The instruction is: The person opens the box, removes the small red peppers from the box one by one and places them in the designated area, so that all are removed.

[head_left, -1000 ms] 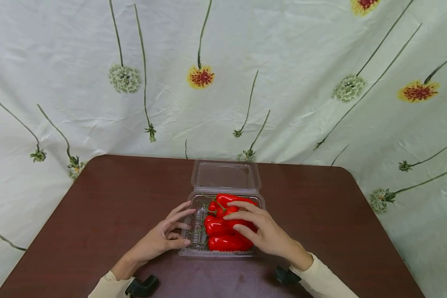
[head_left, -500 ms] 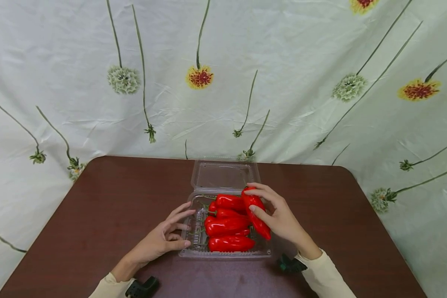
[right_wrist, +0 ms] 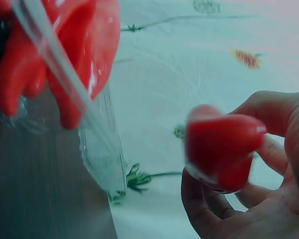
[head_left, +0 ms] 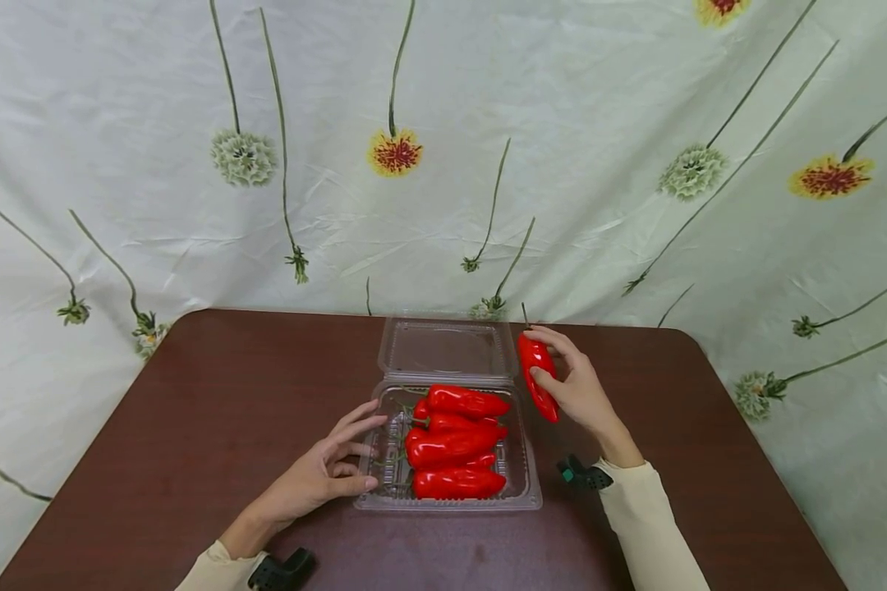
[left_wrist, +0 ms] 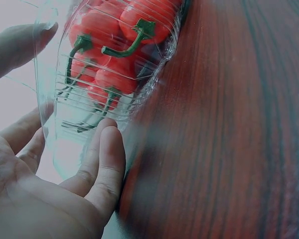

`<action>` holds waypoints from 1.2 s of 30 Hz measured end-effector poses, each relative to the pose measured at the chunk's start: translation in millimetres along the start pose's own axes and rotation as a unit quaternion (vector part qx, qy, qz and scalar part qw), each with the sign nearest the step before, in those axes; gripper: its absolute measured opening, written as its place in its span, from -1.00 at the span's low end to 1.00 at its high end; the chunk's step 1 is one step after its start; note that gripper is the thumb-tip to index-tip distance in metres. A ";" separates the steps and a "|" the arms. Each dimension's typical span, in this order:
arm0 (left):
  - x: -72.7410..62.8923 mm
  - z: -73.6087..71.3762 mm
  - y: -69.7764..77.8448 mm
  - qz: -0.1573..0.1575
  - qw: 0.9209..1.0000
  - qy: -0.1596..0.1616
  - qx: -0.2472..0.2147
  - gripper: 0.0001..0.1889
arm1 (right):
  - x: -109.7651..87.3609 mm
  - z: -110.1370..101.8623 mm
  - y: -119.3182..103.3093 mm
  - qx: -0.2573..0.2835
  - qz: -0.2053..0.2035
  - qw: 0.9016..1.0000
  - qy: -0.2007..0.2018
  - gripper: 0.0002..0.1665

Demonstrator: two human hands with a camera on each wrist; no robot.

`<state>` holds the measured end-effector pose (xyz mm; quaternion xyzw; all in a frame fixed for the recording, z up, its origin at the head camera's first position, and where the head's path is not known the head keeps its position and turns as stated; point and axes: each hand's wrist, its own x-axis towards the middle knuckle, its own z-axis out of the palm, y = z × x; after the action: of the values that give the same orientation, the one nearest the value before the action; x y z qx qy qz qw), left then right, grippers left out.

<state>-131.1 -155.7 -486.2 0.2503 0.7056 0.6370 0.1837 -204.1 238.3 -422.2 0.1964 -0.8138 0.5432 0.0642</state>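
Observation:
My right hand (head_left: pixel 580 390) grips a red pepper (head_left: pixel 537 373) beside the upper right of the container, its stem pointing up and away. In the right wrist view the same pepper (right_wrist: pixel 222 149) sits between thumb and fingers. A clear plastic clamshell container (head_left: pixel 521 480) lies with its lid raised back; several red peppers (head_left: pixel 454 447) with green stems are inside. At the container's left side, my left hand (head_left: pixel 321 472) rests with spread, relaxed fingers. Close up in the left wrist view, the left hand's fingertips (left_wrist: pixel 109 144) touch or nearly touch the clear wall, stems showing behind it.
The container's clear lid (head_left: pixel 447 349) leans back toward the table's far edge. A dark brown table (head_left: pixel 266 394) carries everything. Behind it hangs a white cloth (head_left: pixel 584 107) printed with flowers. Each wrist bears a dark camera mount.
My right hand has taken one pepper from the pile, lifted it out over the container's right side and moved it up and right. The left hand has stayed in place.

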 end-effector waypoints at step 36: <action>0.0 0.3 1.9 0.001 1.000 0.001 0.005 -0.23 | 5.0 -6.9 70.8 -0.087 0.162 0.982 0.042 -0.41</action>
<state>-130.7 -155.3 -484.4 0.2511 0.7084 0.6341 0.1816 -236.9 266.9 -478.6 0.0328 -0.8754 0.4815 0.0269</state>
